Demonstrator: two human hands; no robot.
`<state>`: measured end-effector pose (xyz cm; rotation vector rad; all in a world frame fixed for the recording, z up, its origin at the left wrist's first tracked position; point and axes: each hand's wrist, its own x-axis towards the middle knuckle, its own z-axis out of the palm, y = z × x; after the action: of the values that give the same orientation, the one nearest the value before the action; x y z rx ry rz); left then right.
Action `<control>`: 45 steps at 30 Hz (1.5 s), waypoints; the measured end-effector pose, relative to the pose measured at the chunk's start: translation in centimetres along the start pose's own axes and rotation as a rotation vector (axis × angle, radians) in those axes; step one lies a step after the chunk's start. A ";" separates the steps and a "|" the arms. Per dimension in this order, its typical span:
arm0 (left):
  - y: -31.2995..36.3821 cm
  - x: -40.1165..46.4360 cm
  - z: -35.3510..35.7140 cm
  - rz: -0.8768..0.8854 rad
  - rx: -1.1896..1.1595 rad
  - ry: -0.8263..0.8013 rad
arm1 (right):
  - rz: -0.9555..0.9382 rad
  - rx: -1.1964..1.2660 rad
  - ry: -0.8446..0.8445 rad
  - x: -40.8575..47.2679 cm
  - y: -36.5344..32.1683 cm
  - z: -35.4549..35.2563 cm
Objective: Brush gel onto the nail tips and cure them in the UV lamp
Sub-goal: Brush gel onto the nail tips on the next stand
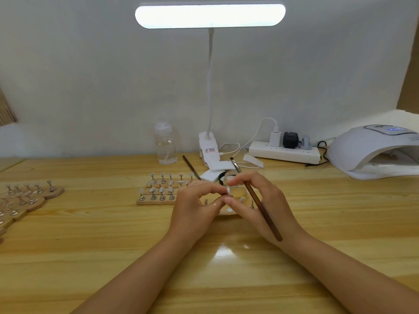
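1. Room: pale wall behind a wooden counter (90,234). A clip-on desk lamp (209,15) is lit overhead and throws a glare patch on the wood in front of the hands.
2. Right hand (256,200): a brown brush (254,196) lies across it, bristle end pointing up and away, handle end over the wrist. The grip is curled round the brush, probably parked there to free the fingertips.
3. Left hand (195,205): fingers curled, meeting the right fingertips at a single nail tip (227,190). The grip looks pinched on it; which hand carries the load I cannot tell.
4. Judgement: the tip is being seated or adjusted on the wooden stand (226,211) half hidden under the hands, before gel goes on.
5. An open gel jar (230,177) sits just behind the fingers, within brush reach.
6. A wooden rack (145,201) of mounted tips stands left of the hands; more round stands (29,198) lie at far left.
7. UV lamp (371,152) at far right, display lit, mouth facing the counter. Well apart from the hands, so curing is not yet begun.
8. Also present: clear pump bottle (164,143), power strip (284,151), a second brush (190,166).
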<state>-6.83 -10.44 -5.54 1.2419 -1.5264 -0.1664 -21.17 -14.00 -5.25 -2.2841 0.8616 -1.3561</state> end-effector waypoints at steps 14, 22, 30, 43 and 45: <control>-0.5 0.0 0.3 -0.105 0.062 -0.115 | 0.065 0.002 -0.059 0.0 0.7 -0.1; -0.8 -0.2 0.4 -0.072 0.143 -0.224 | 0.023 -0.168 -0.122 0.1 1.0 0.2; -1.2 -0.3 0.4 -0.119 0.130 -0.255 | -0.052 -0.258 -0.058 0.0 1.3 -0.2; -1.2 -0.1 0.3 -0.191 0.125 -0.276 | -0.139 -0.376 -0.037 0.0 1.8 -1.2; -1.2 -0.1 0.3 -0.192 0.121 -0.271 | -0.174 -0.374 -0.043 0.0 1.7 -1.3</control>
<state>-6.36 -11.01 -6.50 1.5111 -1.6650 -0.3854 -22.91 -15.26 -5.61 -2.7176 0.9916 -1.2977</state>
